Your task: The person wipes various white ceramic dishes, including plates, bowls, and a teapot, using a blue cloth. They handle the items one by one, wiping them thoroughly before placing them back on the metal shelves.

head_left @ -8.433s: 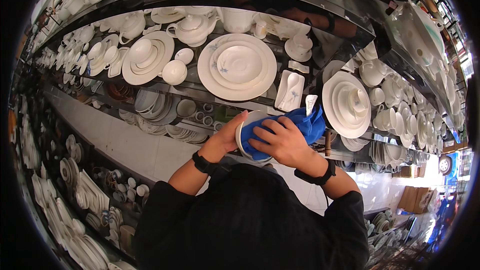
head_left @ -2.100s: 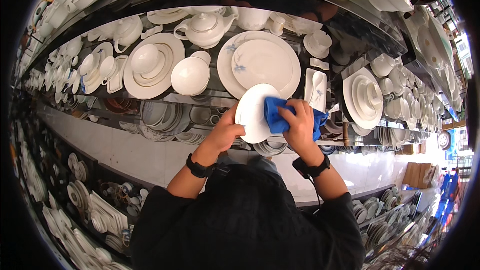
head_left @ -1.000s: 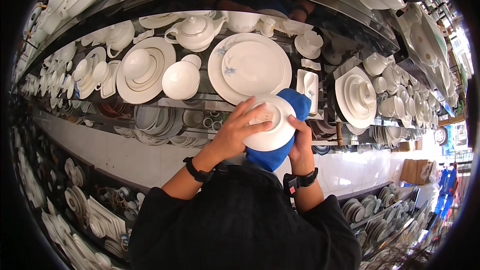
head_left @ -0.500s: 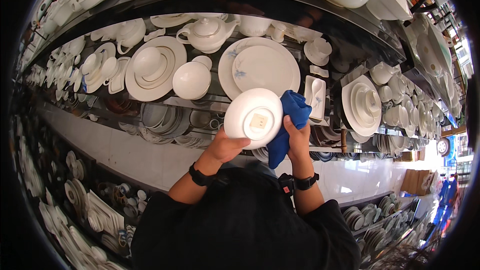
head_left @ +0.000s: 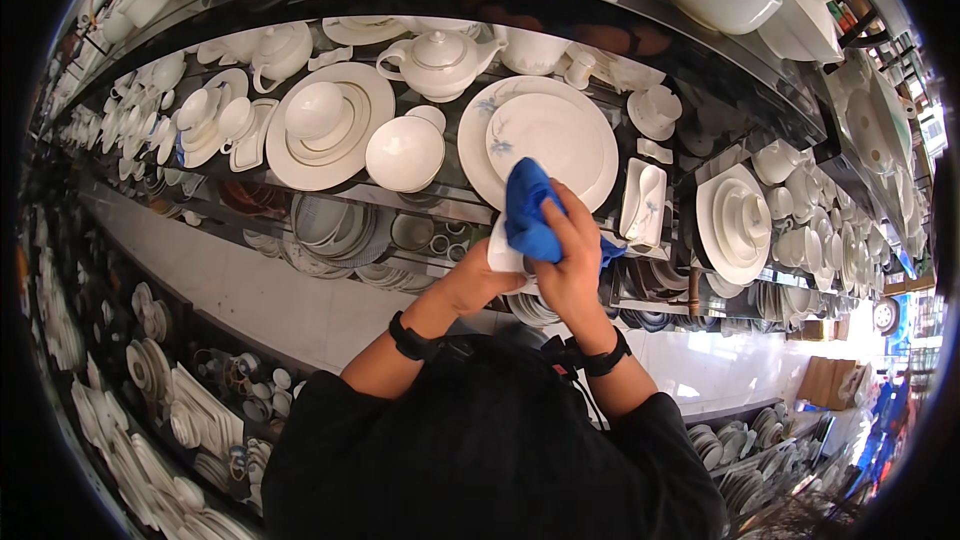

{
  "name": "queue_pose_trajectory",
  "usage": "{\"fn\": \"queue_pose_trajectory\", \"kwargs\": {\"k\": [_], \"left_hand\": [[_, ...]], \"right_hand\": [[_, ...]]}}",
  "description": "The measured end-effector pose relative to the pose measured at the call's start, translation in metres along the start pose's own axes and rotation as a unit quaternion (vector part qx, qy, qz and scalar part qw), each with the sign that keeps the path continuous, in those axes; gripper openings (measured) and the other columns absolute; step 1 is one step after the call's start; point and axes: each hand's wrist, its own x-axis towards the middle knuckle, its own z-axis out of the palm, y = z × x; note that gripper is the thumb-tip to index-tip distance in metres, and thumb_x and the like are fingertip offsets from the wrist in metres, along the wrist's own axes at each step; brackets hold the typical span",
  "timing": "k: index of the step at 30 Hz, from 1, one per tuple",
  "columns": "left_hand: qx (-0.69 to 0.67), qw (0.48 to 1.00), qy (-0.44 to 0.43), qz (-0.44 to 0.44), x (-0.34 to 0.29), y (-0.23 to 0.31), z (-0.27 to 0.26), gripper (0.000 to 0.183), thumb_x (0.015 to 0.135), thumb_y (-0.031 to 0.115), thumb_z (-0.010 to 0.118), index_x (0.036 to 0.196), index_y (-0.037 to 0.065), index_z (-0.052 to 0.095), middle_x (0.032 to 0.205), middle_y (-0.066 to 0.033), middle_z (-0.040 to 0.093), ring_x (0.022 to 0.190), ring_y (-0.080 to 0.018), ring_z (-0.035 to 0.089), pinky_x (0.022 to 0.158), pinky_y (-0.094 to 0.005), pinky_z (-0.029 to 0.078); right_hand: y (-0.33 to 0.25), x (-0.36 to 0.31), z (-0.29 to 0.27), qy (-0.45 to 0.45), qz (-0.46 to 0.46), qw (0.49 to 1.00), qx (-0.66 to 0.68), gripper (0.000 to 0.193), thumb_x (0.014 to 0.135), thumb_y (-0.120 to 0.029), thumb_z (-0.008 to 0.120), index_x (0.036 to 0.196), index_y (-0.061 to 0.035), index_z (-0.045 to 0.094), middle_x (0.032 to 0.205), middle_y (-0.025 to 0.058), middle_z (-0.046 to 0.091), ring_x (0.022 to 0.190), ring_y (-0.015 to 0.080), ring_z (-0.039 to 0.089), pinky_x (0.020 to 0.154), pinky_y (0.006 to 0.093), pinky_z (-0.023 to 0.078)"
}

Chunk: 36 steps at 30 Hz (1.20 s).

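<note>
My left hand [head_left: 480, 280] is closed on the edge of a round white dish [head_left: 502, 252], now tilted so that only a strip of it shows. In my right hand [head_left: 570, 265] is a bunched blue cloth [head_left: 530, 210], pressed against the dish and covering much of it. Both hands are at the front of a dark shelf. Just beyond them stands a large white plate with blue flowers [head_left: 610, 155], a smaller plate resting on it. To the left of that are a white bowl [head_left: 404, 153] and a lidded teapot [head_left: 440, 62].
Stacked plates with a bowl [head_left: 318, 108] fill the shelf further left. On the right are a spoon tray [head_left: 644, 202] and nested square-edged dishes [head_left: 733, 220]. An upper shelf edge [head_left: 420, 2] runs overhead. Low racks of crockery [head_left: 190, 410] stand behind me; a cardboard box [head_left: 825, 380] is on the floor.
The dish has turned from showing its labelled underside to being nearly edge-on. My right hand has brought the cloth left, from beside the dish to over it.
</note>
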Motion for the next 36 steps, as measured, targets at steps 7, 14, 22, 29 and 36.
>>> {"fn": "queue_pose_trajectory", "kwargs": {"k": [7, 14, 22, 29, 36], "left_hand": [[-0.445, 0.892, -0.070, 0.048, -0.001, 0.008, -0.010, 0.074, 0.090, 0.046, 0.059, 0.142, -0.002, 0.035, 0.140, -0.0187, 0.047, 0.128, -0.0333, 0.048, 0.108, -0.0456, 0.039], [-0.364, 0.927, 0.061, 0.069, 0.013, 0.005, 0.001, 0.062, 0.095, 0.036, 0.055, 0.142, 0.000, 0.036, 0.141, -0.0171, 0.046, 0.131, -0.0331, 0.044, 0.110, -0.0461, 0.034], [-0.223, 0.965, 0.024, 0.139, 0.022, -0.011, 0.008, 0.064, 0.086, 0.009, 0.068, 0.142, -0.001, 0.037, 0.137, -0.0140, 0.051, 0.125, -0.0264, 0.049, 0.104, -0.0395, 0.040], [0.512, 0.810, -0.133, 0.254, 0.017, 0.053, 0.031, 0.068, 0.070, -0.003, 0.062, 0.135, 0.017, 0.056, 0.150, -0.0049, 0.041, 0.138, -0.0358, 0.036, 0.112, -0.0524, 0.027], [0.708, 0.641, -0.146, 0.260, -0.006, 0.107, 0.007, 0.066, 0.060, -0.002, 0.063, 0.120, 0.025, 0.067, 0.145, -0.0016, 0.048, 0.140, -0.0336, 0.034, 0.112, -0.0600, 0.024]], "right_hand": [[-0.026, -0.004, -0.008, -0.118, -0.116, 0.983, -0.086, 0.054, 0.063, -0.008, 0.069, 0.117, -0.0175, 0.066, 0.134, 0.0077, 0.055, 0.127, 0.0308, 0.047, 0.103, 0.0541, 0.028], [0.002, -0.035, -0.026, -0.104, -0.180, 0.973, -0.101, 0.047, 0.064, -0.022, 0.070, 0.110, -0.0183, 0.069, 0.129, 0.0063, 0.059, 0.124, 0.0298, 0.051, 0.106, 0.0524, 0.025], [0.049, -0.060, 0.010, 0.190, 0.280, 0.893, 0.298, 0.040, 0.093, -0.010, 0.053, 0.131, 0.0030, 0.052, 0.118, 0.0083, 0.061, 0.105, 0.0145, 0.056, 0.088, 0.0257, 0.045], [0.032, -0.008, -0.035, 0.169, 0.372, 0.733, 0.543, 0.034, 0.094, -0.015, 0.061, 0.124, -0.0011, 0.056, 0.119, 0.0089, 0.062, 0.106, 0.0193, 0.059, 0.093, 0.0336, 0.046], [0.018, 0.014, -0.030, 0.019, 0.376, 0.753, 0.541, 0.049, 0.083, -0.006, 0.067, 0.129, 0.0014, 0.051, 0.120, 0.0130, 0.061, 0.108, 0.0237, 0.060, 0.094, 0.0355, 0.048]]}}
